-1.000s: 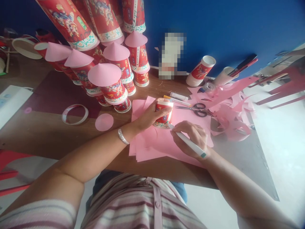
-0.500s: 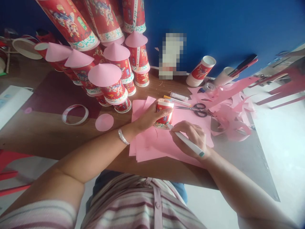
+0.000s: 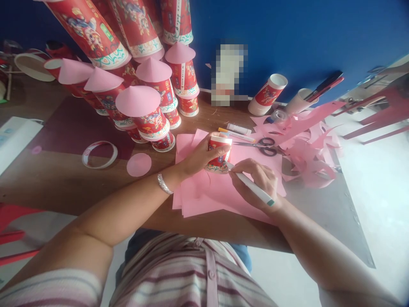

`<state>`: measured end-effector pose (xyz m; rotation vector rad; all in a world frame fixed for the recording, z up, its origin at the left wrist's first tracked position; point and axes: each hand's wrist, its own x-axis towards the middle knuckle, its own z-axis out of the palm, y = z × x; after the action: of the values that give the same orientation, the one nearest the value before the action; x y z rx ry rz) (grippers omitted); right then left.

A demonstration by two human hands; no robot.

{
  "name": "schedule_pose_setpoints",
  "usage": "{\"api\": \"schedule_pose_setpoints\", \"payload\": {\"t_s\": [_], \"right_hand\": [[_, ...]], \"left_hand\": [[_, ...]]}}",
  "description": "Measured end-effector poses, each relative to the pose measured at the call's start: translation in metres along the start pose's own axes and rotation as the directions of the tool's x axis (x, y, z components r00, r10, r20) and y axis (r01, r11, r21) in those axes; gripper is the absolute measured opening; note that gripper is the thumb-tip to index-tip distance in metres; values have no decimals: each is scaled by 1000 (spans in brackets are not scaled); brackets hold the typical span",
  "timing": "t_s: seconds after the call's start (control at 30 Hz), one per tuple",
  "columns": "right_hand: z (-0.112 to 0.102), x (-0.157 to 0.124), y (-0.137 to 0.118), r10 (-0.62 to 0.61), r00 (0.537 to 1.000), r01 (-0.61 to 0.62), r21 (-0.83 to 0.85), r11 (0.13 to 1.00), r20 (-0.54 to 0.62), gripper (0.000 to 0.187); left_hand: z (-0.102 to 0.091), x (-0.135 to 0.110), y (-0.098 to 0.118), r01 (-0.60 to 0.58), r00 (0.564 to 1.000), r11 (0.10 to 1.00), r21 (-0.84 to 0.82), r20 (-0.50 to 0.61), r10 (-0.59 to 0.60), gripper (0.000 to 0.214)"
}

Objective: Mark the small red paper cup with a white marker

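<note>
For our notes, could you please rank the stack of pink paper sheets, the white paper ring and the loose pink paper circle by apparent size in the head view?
1. Stack of pink paper sheets
2. White paper ring
3. Loose pink paper circle, a little smaller; the two lie side by side, so nearness hardly matters.

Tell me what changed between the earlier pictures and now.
The right hand nudged the pen tip a little farther round the cup, toward its right side. Nothing was taken hold of or let go. The left hand keeps the cup pressed on the pink paper; the scissors and the cone-topped cups lie as before. The view merely tilted slightly.
</note>
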<state>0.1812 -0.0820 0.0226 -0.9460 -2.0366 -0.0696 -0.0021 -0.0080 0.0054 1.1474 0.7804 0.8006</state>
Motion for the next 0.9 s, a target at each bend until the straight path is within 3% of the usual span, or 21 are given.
{"api": "schedule_pose_setpoints", "payload": {"t_s": [0.53, 0.9], "right_hand": [[-5, 3, -1, -31, 999, 32, 57, 998, -27, 18], [0, 1, -2, -61, 998, 56, 212, 976, 18, 20]], "left_hand": [[-5, 5, -8, -35, 999, 980, -198, 6, 37, 55], [0, 2, 5, -117, 989, 974, -192, 65, 131, 34]]}}
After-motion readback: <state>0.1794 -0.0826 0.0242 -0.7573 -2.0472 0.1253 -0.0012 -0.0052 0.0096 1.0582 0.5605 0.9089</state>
